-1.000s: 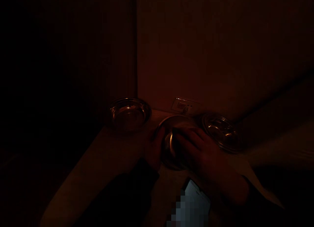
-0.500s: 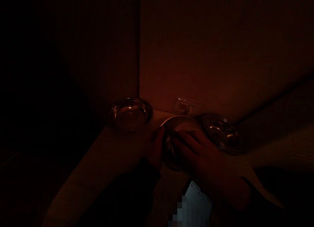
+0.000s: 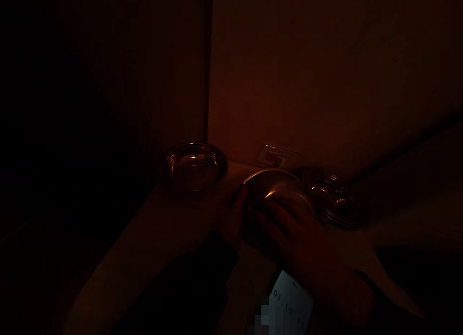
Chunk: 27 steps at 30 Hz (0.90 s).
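Note:
A steel bowl [image 3: 275, 187] stands tilted on its edge between my hands, its shiny inside facing up and toward me. My left hand [image 3: 229, 218] grips its left rim with the fingers. My right hand [image 3: 294, 236] lies across its lower front and hides much of it. Just behind my right hand, a second steel dish [image 3: 334, 199] lies on the counter. A third steel dish [image 3: 195, 166] sits farther left, apart from my hands.
The light is very dim. A pale counter [image 3: 144, 243] runs into a wall corner, with a wall socket [image 3: 277, 156] and plug above it. A phone [image 3: 291, 301], its lit screen showing digits, lies below my right hand, partly blurred out.
The held bowl has tilted, showing more of its inside above my right hand. The view has drifted slightly, and the phone screen has dimmed and now shows digits.

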{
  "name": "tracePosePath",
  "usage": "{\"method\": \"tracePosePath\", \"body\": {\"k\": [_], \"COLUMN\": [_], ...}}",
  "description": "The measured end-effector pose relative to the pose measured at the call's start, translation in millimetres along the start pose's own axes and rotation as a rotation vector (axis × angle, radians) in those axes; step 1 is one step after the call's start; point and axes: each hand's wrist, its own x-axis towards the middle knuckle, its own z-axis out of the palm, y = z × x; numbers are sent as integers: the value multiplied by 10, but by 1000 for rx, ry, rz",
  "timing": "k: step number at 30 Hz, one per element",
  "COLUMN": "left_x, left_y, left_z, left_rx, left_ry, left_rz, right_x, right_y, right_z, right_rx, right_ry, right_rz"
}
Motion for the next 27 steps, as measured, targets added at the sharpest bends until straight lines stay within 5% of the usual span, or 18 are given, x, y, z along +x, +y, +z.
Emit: {"method": "tracePosePath", "body": {"k": [5, 11, 17, 21, 24, 27], "left_x": [-29, -23, 9, -4, -15, -21], "left_y": [64, 42, 18, 10, 6, 35], "left_z": [9, 28, 16, 25, 36, 37], "left_rx": [60, 36, 15, 22, 9, 7], "left_ry": [19, -5, 20, 5, 18, 35], "left_rz": [14, 12, 16, 11, 0, -45], "right_x": [-36, 147, 80, 28, 0, -11], "right_y": [-51, 218, -47, 229, 442, 318], "right_z": [-40, -91, -56, -96, -82, -32], "right_rx": [-22, -84, -22, -79, -152, -56], "right_ry": [-23, 0, -27, -62, 34, 56], "right_rz": [-32, 159, 31, 141, 289, 239]}}
